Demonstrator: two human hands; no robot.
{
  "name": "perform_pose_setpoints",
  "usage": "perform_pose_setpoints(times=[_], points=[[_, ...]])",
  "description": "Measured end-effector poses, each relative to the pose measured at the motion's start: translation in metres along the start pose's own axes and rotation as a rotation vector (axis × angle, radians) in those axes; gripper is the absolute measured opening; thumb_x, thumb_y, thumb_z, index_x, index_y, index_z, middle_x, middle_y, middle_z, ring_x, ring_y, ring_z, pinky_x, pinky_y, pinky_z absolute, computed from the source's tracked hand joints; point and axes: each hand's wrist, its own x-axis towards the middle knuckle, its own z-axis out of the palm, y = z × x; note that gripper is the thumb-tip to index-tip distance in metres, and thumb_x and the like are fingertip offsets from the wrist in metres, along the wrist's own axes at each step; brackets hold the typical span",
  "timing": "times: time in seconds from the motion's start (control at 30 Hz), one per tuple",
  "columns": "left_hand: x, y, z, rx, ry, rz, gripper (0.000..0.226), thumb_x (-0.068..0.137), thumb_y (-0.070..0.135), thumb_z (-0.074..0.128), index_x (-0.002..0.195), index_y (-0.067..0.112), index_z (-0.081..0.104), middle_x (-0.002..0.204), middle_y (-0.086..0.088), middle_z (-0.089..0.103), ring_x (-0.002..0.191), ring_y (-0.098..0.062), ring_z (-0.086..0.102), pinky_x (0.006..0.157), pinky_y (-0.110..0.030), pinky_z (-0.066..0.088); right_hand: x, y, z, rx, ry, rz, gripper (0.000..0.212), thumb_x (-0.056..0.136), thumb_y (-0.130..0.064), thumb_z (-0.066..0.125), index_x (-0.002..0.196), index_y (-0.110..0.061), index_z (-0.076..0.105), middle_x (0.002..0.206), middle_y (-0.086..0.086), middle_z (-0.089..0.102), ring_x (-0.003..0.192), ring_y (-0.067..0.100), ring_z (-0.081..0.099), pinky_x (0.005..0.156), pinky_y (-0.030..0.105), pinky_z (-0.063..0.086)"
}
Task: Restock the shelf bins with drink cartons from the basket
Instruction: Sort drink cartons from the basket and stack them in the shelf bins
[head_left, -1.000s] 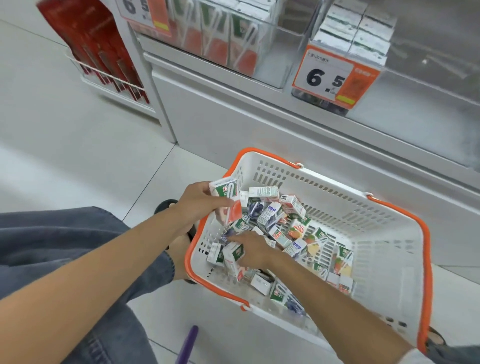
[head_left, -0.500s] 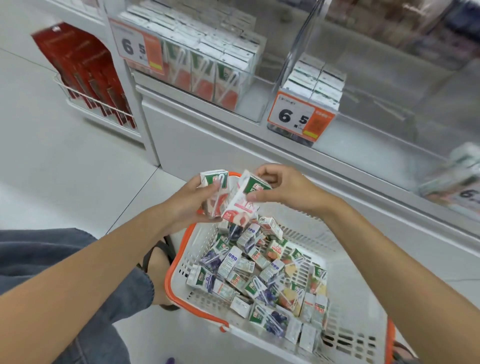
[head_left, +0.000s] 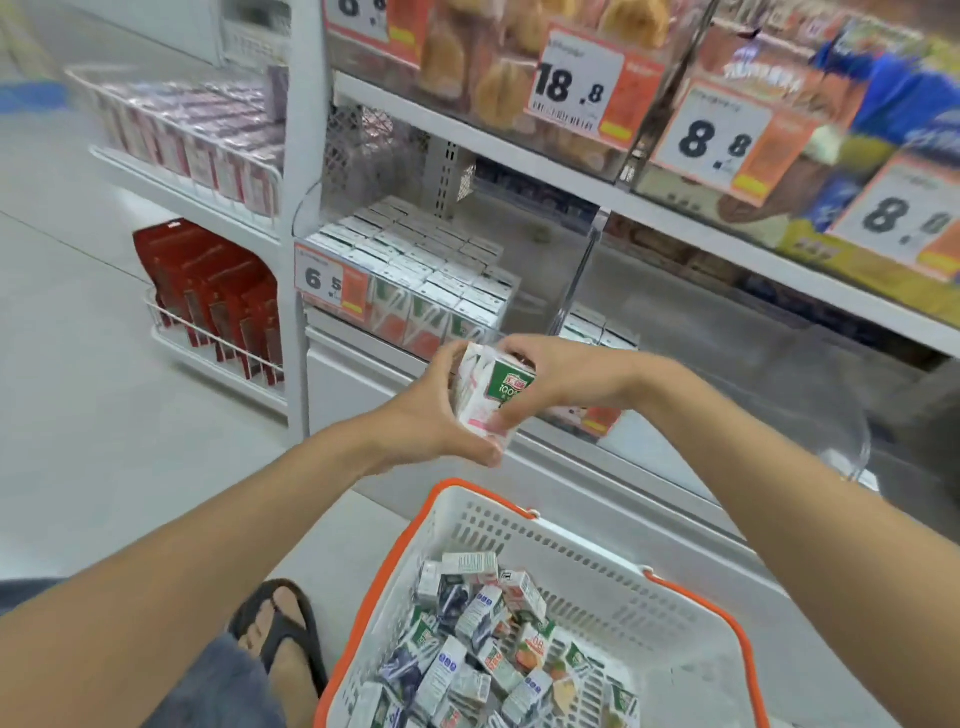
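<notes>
Item: held cartons (head_left: 493, 395), green, white and pink, a small clutch raised in front of the low shelf, above the basket's far left corner.
Left hand (head_left: 431, 415): fingers curled round the clutch's left side and bottom.
Right hand (head_left: 566, 374): gripping its top and right side.
Basket (head_left: 395, 551): white with orange rim, on the floor, near right, holding loose cartons (head_left: 478, 639) in a jumble.
Shelf bin (head_left: 426, 280): clear-fronted, just beyond the hands to the left, packed with upright cartons; price tag (head_left: 332, 283) at its left front.
Red packs (head_left: 218, 291): wire rack, far left.

our left hand (head_left: 436, 415) and right hand (head_left: 566, 379) are bare; we wear blue denim (head_left: 223, 686) and a black flip-flop (head_left: 306, 635).
</notes>
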Motion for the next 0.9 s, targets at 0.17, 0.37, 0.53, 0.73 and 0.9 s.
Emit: perform_pose_setpoints(times=[0.17,0.37,0.53,0.73,0.9], points=[[0.041,0.027,-0.044,0.149,0.124,0.158,0.109,0.054,0.019,0.093,0.137,0.045,0.026,0.125,0.007,0.052,0.107,-0.006,0.058,0.074,-0.012,0.051,0.026,-0.013,-0.033,0.0,0.327,-0.033,0.055,0.063,-0.028,0.088,0.104,-0.025,0.052,0.092,-0.006,0.065,0.07,0.0,0.061,0.06,0.022,0.051],[0.109,0.025,-0.093,0.558,0.291,0.26,0.105,0.064,0.052,0.082,0.149,0.031,0.024,0.151,0.004,0.035,0.135,-0.014,0.037,0.106,-0.033,0.038,0.077,0.017,-0.06,0.101,0.773,0.031,0.067,0.062,-0.028,0.088,0.11,-0.02,0.042,0.092,-0.004,0.062,0.077,0.011,0.066,0.061,0.028,0.056],[0.165,0.016,-0.119,1.174,0.228,0.275,0.09,0.075,0.076,0.052,0.148,0.028,0.03,0.153,-0.003,0.035,0.142,-0.023,0.027,0.116,-0.05,0.017,0.129,0.053,-0.087,-0.007,0.982,0.204,0.063,0.065,-0.037,0.083,0.106,-0.024,0.037,0.07,-0.011,0.046,0.056,0.002,0.051,0.035,0.009,0.029],[0.188,0.007,-0.126,1.265,-0.023,0.02,0.102,0.066,0.094,0.025,0.152,0.04,0.011,0.163,0.0,0.008,0.15,-0.023,0.001,0.115,-0.06,-0.009,0.174,0.078,-0.132,-0.266,0.875,0.432,0.117,0.059,-0.037,0.088,0.149,-0.013,0.019,0.149,0.005,0.039,0.13,0.025,0.046,0.091,0.032,0.047],[0.182,0.008,-0.124,1.242,-0.001,0.061,0.096,0.071,0.09,0.029,0.151,0.039,0.014,0.163,0.002,0.008,0.15,-0.019,-0.002,0.115,-0.057,-0.01,0.197,0.089,-0.147,0.047,0.432,0.383,0.085,0.066,-0.025,0.089,0.136,-0.017,0.041,0.12,-0.003,0.06,0.095,0.012,0.069,0.077,0.023,0.056]])
